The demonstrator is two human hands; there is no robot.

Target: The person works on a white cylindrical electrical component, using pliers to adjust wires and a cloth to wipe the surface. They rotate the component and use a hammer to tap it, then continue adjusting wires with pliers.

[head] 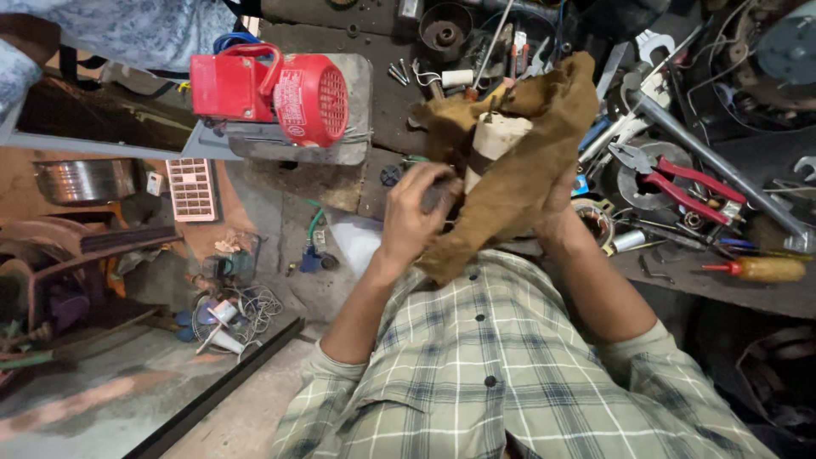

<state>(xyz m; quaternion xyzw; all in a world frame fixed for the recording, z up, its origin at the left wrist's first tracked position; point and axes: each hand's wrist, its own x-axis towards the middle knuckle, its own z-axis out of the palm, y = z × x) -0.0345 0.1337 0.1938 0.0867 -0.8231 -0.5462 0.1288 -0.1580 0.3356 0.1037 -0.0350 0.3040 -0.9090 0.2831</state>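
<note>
Against my chest, my left hand (414, 217) is gripping a heavy-looking dark cylindrical metal part (441, 196) while my right hand (557, 212), closed, is wrapping a soft, floppy brown cloth (510, 183) around its stiff cream-coloured end (497, 136).

rag (518, 170): brown, darker smudges
part (497, 136): cream, inside the rag
shirt (501, 365): pale green, plaid with dark and white lines, dark buttons
motor (272, 93): red, with a grey base
pliers (680, 178): red grips, grey steel head
screwdriver (756, 269): yellow handle, red neck
grid (193, 189): pink
bench (748, 161): black, grimy
pot (85, 180): silver
</note>
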